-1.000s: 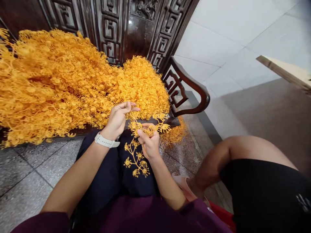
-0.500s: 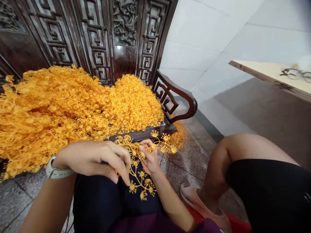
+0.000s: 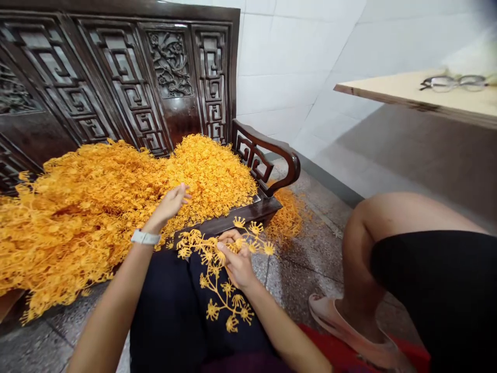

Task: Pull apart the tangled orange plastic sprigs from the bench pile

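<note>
Since abt half a sec ago L hand point(image 3: 173, 202) has swung up from over the dark trousers point(image 3: 166, 305) toward the orange pile point(image 3: 217, 173), and my view has tipped up, so more of the bench point(image 3: 252, 212) back shows. R hand point(image 3: 238, 267) is roughly where it was. Nearest on my feed: the trousers, w/ a bit of purple top point(image 3: 252, 362) at the bottom edge. Over them R hand pinches an orange sprig point(image 3: 207, 255) btwn thumb & fingers; its branches fan out both sides of the grip, one hanging down w/ spidery flower heads. Off right, another person's bent leg point(image 3: 359, 259) in black shorts point(image 3: 435, 290), foot in a pink sandal point(image 3: 349, 326), red stuff point(image 3: 326, 342) on the floor point(image 3: 279, 274) by it. Farther out, L hand, pale band point(image 3: 146, 238) on the wrist, looks released, fingers loosely stretched & nothing visible in them; can't tell if it touches the pile. That pile is heaped along the bench seat, right end near the armrest point(image 3: 277, 146). Past the seat's right end, a smaller orange heap point(image 3: 285, 215) lies on the floor. Upper right, table point(image 3: 388, 84) w/ specs point(image 3: 454, 83) on top, then white tiled wall point(image 3: 287, 62) at the back.
</note>
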The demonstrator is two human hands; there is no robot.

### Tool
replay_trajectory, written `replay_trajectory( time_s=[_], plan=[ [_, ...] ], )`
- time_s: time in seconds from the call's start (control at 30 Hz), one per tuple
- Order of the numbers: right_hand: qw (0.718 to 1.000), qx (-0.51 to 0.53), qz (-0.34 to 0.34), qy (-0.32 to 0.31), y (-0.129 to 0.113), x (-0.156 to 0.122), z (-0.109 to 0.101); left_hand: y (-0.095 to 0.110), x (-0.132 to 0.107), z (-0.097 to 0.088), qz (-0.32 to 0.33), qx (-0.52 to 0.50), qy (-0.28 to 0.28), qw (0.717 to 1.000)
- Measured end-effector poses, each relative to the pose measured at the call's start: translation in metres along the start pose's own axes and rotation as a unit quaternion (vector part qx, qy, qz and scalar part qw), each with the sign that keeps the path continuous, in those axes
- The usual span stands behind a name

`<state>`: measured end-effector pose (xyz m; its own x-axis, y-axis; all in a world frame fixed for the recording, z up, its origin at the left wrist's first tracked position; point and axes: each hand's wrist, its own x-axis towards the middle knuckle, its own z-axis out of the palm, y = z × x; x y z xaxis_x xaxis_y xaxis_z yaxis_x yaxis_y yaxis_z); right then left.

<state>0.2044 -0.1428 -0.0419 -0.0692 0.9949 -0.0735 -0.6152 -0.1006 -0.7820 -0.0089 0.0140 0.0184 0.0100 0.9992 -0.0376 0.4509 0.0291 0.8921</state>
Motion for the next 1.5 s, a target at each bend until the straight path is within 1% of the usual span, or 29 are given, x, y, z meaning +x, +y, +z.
replay_trajectory(
  time_s=[0.03, 0.07, 0.1, 0.13, 0.17, 0.2, 0.23, 0.27, 0.33, 0.37, 0.4, 0.47, 0.53, 0.57, 0.63, 0.67, 0.77, 0.87, 0.93, 1.03, 1.1, 1.17, 1.23, 1.3, 1.37, 1.43, 1.5],
  plan=[
    [1.000, 0.032, 0.000, -0.001, -0.003, 0.001, 0.001, -0.004, -0.018, 0.002, 0.023, -0.004, 0.012, 1.000],
    [0.998, 0.069, 0.000, -0.004, -0.005, 0.002, 0.003, -0.005, -0.035, 0.004, 0.055, -0.007, 0.041, 0.998],
    [0.994, 0.107, 0.002, -0.010, -0.007, 0.003, 0.005, -0.001, -0.050, 0.006, 0.091, -0.008, 0.083, 0.992],
    [0.990, 0.141, 0.006, -0.017, -0.009, 0.005, 0.008, 0.006, -0.064, 0.009, 0.127, -0.001, 0.126, 0.984],
    [0.986, 0.164, 0.010, -0.024, -0.011, 0.008, 0.010, 0.016, -0.077, 0.013, 0.162, 0.025, 0.154, 0.974],
    [0.985, 0.172, 0.012, -0.028, -0.012, 0.011, 0.013, 0.026, -0.089, 0.019, 0.203, 0.064, 0.154, 0.965],
    [0.985, 0.168, 0.009, -0.029, -0.013, 0.015, 0.016, 0.036, -0.099, 0.024, 0.249, 0.108, 0.126, 0.954],
    [0.987, 0.155, -0.001, -0.028, -0.015, 0.019, 0.018, 0.045, -0.107, 0.031, 0.288, 0.153, 0.081, 0.942],
    [0.993, 0.115, -0.025, -0.029, -0.020, 0.027, 0.019, 0.058, -0.116, 0.043, 0.335, 0.223, -0.012, 0.915],
    [0.995, 0.088, -0.033, -0.034, -0.023, 0.030, 0.018, 0.060, -0.117, 0.049, 0.340, 0.244, -0.042, 0.907],
    [0.997, 0.056, -0.035, -0.042, -0.027, 0.032, 0.016, 0.059, -0.116, 0.053, 0.337, 0.258, -0.056, 0.904],
    [0.998, -0.023, -0.044, -0.042, -0.035, 0.036, 0.010, 0.053, -0.112, 0.057, 0.319, 0.278, -0.064, 0.904],
    [0.993, -0.092, -0.075, -0.008, -0.042, 0.039, 0.004, 0.043, -0.107, 0.055, 0.301, 0.300, -0.069, 0.903],
    [0.990, -0.108, -0.094, 0.014, -0.045, 0.039, 0.001, 0.039, -0.106, 0.053, 0.299, 0.311, -0.076, 0.899],
    [0.989, -0.091, -0.108, 0.040, -0.049, 0.038, -0.001, 0.033, -0.105, 0.047, 0.301, 0.329, -0.080, 0.891],
    [0.993, -0.065, -0.095, 0.039, -0.050, 0.038, -0.001, 0.031, -0.105, 0.044, 0.303, 0.335, -0.075, 0.889],
    [0.999, 0.009, -0.035, 0.037, -0.051, 0.039, -0.001, 0.027, -0.107, 0.038, 0.297, 0.335, -0.054, 0.893],
    [0.998, 0.035, 0.021, 0.056, -0.050, 0.044, -0.003, 0.023, -0.110, 0.037, 0.300, 0.311, -0.038, 0.901],
    [0.995, 0.048, 0.057, 0.059, -0.049, 0.049, -0.006, 0.020, -0.113, 0.036, 0.294, 0.281, -0.028, 0.913],
    [0.992, 0.080, 0.089, 0.043, -0.048, 0.053, -0.011, 0.014, -0.115, 0.032, 0.271, 0.225, -0.048, 0.935],
    [0.992, 0.076, 0.096, 0.033, -0.047, 0.056, -0.015, 0.009, -0.114, 0.029, 0.258, 0.207, -0.075, 0.941],
    [0.996, 0.026, 0.080, 0.041, -0.046, 0.057, -0.020, 0.004, -0.112, 0.026, 0.261, 0.225, -0.092, 0.934],
    [0.996, -0.054, 0.045, 0.063, -0.044, 0.059, -0.025, 0.000, -0.110, 0.025, 0.278, 0.278, -0.090, 0.915],
    [0.987, -0.141, 0.005, 0.082, -0.043, 0.061, -0.030, -0.002, -0.109, 0.025, 0.295, 0.329, -0.080, 0.893],
    [0.974, -0.209, -0.026, 0.081, -0.043, 0.063, -0.035, -0.002, -0.110, 0.026, 0.305, 0.359, -0.079, 0.879],
    [0.969, -0.231, -0.047, 0.068, -0.043, 0.067, -0.039, 0.000, -0.112, 0.027, 0.317, 0.372, -0.087, 0.868],
    [0.972, -0.219, -0.058, 0.064, -0.043, 0.072, -0.044, 0.004, -0.114, 0.030, 0.327, 0.380, -0.096, 0.860]
  ],
)
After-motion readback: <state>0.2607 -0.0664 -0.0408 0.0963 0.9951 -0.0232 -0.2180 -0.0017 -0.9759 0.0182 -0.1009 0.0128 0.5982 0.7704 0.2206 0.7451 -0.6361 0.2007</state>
